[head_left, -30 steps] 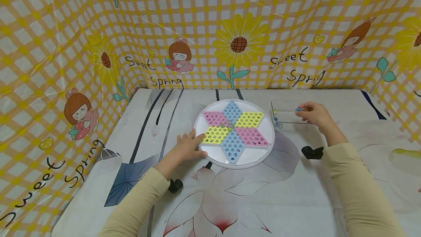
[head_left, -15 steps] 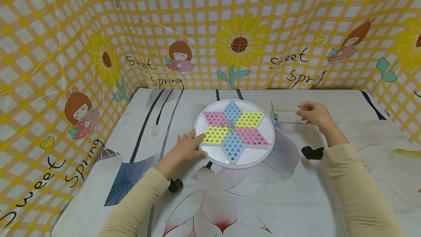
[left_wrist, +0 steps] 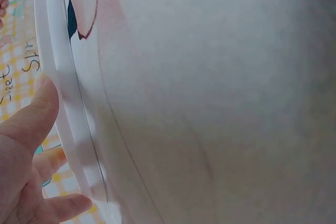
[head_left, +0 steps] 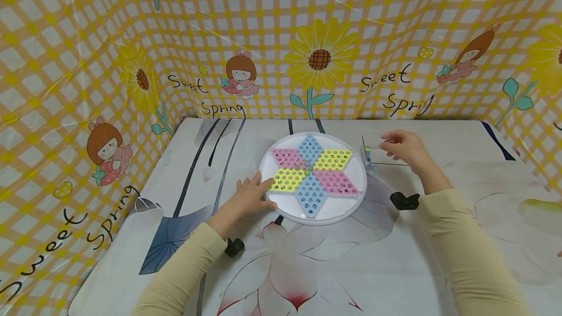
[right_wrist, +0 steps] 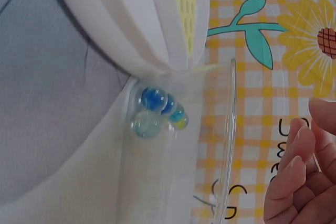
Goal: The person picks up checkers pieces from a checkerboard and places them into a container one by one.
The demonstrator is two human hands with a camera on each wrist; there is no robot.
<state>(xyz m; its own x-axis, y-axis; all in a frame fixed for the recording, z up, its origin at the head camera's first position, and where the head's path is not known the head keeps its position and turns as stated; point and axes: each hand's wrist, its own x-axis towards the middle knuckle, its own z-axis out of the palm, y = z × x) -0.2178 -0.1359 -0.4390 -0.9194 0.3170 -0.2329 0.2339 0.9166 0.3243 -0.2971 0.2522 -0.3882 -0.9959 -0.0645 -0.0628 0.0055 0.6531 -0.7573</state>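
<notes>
A round white Chinese checkers board [head_left: 335, 211] with a pink, yellow and blue star lies on the table. Several marbles, one of them yellow-green [head_left: 307, 172], sit around its centre. My left hand [head_left: 251, 196] rests at the board's left rim, fingers spread and thumb against the edge. To the right of the board stands a clear box [right_wrist: 157, 182]. Blue, teal, yellow and clear marbles [right_wrist: 153, 99] are gathered in the end nearest the board. Over this box hovers my right hand [head_left: 401, 148], fingers loosely bent, with nothing visible between them.
The table cover [head_left: 281, 267] is white with a flower print. A checked yellow cloth [head_left: 272, 23] with sunflowers hangs behind and at the sides. Small black wrist pieces [head_left: 405, 201] stick out beside both sleeves.
My right hand let go of a blue marble over the clear box, then shifted left toward the board. Marbles lie together at the box's left end. My left hand and the board stayed put.
</notes>
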